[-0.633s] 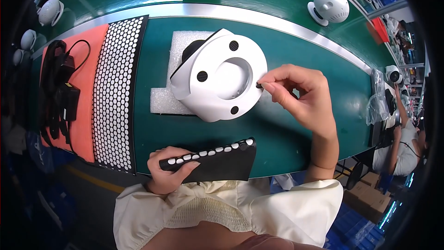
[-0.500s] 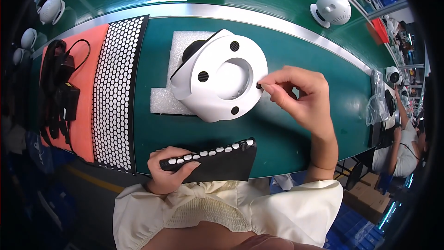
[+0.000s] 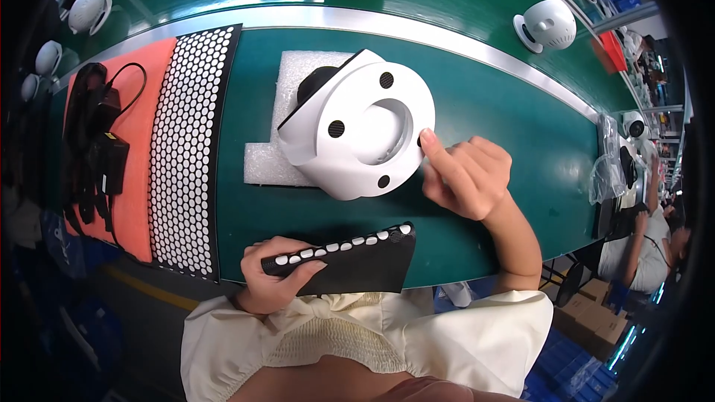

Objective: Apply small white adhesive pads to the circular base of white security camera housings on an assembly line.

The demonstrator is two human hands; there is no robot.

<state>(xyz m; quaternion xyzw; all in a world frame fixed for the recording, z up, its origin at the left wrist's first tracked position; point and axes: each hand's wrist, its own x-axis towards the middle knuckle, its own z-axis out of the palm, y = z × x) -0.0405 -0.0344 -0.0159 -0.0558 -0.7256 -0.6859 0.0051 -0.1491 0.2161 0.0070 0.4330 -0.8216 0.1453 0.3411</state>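
A white round-based device (image 3: 305, 150) lies on its side on a white foam block (image 3: 262, 165), its ring-shaped base facing up with a round recess. Black round pads (image 3: 337, 129) sit on the ring, spaced around it. My right hand (image 3: 471, 179) reaches in from the right, its index fingertip pressed on a pad at the ring's right edge and partly covering it. The other fingers are loosely curled, with nothing visible in them. Near the front edge, my left hand (image 3: 274, 275) grips a folded black sheet (image 3: 365, 264) with a row of white round spots along its upper fold.
On the left lie a spotted black-and-white sheet (image 3: 186, 149), an orange mat (image 3: 141, 216) and black power adapters with cables (image 3: 112, 164). Similar white devices (image 3: 550, 24) stand on the green line (image 3: 447, 0) behind. Clear plastic bags (image 3: 605, 167) lie at right, near another person (image 3: 633, 253).
My right hand has gone from pinching a small black pad beside the ring to pressing it on the rim with the index finger. Devices on the line behind have shifted right.
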